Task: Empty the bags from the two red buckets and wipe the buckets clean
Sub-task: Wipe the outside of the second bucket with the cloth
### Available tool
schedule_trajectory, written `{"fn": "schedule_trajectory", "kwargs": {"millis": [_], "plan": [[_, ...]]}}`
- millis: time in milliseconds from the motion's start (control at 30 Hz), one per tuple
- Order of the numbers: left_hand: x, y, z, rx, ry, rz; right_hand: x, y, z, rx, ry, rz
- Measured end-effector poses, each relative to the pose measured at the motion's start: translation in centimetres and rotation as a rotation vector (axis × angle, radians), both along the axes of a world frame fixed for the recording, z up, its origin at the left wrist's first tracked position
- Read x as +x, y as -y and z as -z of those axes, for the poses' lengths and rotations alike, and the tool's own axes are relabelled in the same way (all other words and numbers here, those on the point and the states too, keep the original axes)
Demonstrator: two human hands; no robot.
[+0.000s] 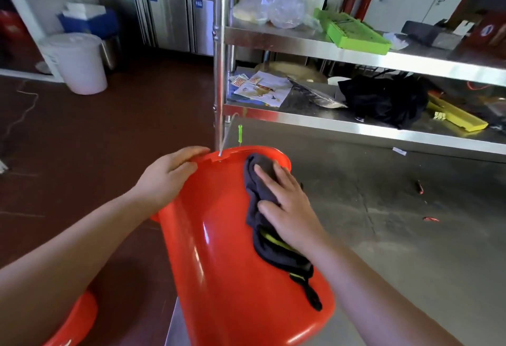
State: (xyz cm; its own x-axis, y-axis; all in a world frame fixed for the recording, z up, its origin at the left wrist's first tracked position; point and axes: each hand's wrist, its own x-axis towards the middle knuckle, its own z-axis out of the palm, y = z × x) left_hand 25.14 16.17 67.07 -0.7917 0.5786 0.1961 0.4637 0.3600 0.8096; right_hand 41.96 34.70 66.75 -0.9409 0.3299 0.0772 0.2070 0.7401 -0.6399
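Note:
A red bucket (227, 261) lies tipped on its side in front of me, its open mouth pointing away and its base toward me. My left hand (167, 176) grips the bucket's rim at the far left. My right hand (284, 203) lies flat on a dark grey cloth (260, 192) with yellow-green trim, pressing it against the bucket's outer wall. The cloth trails down toward the bucket's base. A second red bucket (74, 323) shows only as a curved edge at the bottom left, below my left forearm.
The bucket rests at the corner of a steel table (397, 222) with small red scraps on it. Behind stands a steel shelf rack (328, 44) holding plastic bags, green trays, papers and a black bag. A white lidded bucket (79, 63) stands on the dark red floor, far left.

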Motion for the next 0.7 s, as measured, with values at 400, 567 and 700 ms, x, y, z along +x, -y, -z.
{"fn": "schedule_trajectory", "kwargs": {"millis": [400, 567, 700], "plan": [[-1.6, 0.0, -0.4, -0.34, -0.226, -0.329, -3.5, 5.1, 0.1, 0.287, -0.009, -0.193], [-1.8, 1.5, -0.2, -0.286, -0.056, -0.242, -4.2, 1.6, 0.7, -0.072, -0.024, -0.083], [-2.1, 2.2, 0.0, -0.314, 0.03, -0.219, -2.8, -0.5, 2.0, -0.441, -0.089, -0.092]]}}
